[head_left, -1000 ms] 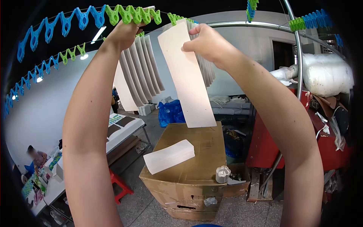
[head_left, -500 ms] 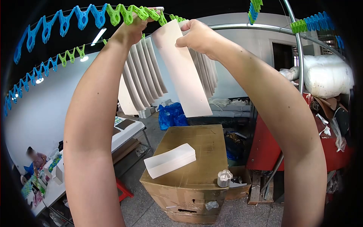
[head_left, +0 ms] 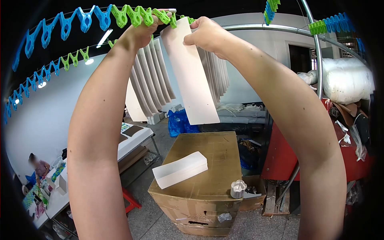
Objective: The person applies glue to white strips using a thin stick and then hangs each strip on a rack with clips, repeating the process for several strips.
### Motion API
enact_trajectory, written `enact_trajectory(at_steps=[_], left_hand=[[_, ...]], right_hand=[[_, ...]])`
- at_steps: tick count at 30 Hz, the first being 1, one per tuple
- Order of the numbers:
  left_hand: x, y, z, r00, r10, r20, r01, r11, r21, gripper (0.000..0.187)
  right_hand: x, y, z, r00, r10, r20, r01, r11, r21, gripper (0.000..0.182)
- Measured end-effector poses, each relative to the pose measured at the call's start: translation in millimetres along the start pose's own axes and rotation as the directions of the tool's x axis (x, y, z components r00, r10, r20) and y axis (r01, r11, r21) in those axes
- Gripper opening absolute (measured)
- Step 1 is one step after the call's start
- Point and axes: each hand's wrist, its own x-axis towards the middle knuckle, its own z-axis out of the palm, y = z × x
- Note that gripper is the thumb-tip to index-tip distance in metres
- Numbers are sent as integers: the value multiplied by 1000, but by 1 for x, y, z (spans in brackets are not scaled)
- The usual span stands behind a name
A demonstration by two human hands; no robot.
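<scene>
White strip (head_left: pixel 191 76): long, flat, hanging, top edge seemingly pinched by right hand (head_left: pixel 208 33).

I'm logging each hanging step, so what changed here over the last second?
The right hand lifted the white strip up and leftward, so its top edge now meets the green clips that the left hand grips on the line. Both hands kept their holds. The stack of strips on the cardboard box stayed put.
</scene>
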Motion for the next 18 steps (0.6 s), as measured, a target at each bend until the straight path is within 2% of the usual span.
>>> enact_trajectory(at_steps=[1,3,5,7,9,12,14,16,17,18], left_hand=[[0,5,4,1000,0,1,0,1000,-1,50],[-3,22,22,992,-114,-54,116,993,34,48],[-3,20,34,989,-45,-138,51,998,35,44],[2,17,40,989,-62,-133,76,992,105,40],[3,15,47,989,-29,-143,52,986,156,43],[1,15,54,984,-32,-176,57,988,141,46],[5,10,50,984,-50,-171,71,990,121,48],[8,7,51,975,-75,-209,98,990,102,48],[11,2,49,965,-85,-249,114,987,109,48],[14,-3,48,952,-94,-290,132,984,115,49]], right_hand=[[2,1,1,1000,1,0,-1,1000,0,60],[3,5,4,998,-12,-55,11,1000,-24,65],[0,4,1,997,43,-65,-45,998,-41,70],[-1,9,-5,992,95,-79,-100,993,-59,75],[-2,23,-12,960,-57,-274,3,981,-193,83],[-35,16,-42,977,-16,-211,-3,996,-90,86],[-41,27,-50,967,-25,-254,-7,992,-126,85],[-54,40,-61,962,-168,-215,138,980,-146,83],[-65,41,-66,966,-173,-192,151,981,-123,76],[-74,44,-69,968,-167,-188,145,982,-124,76]])
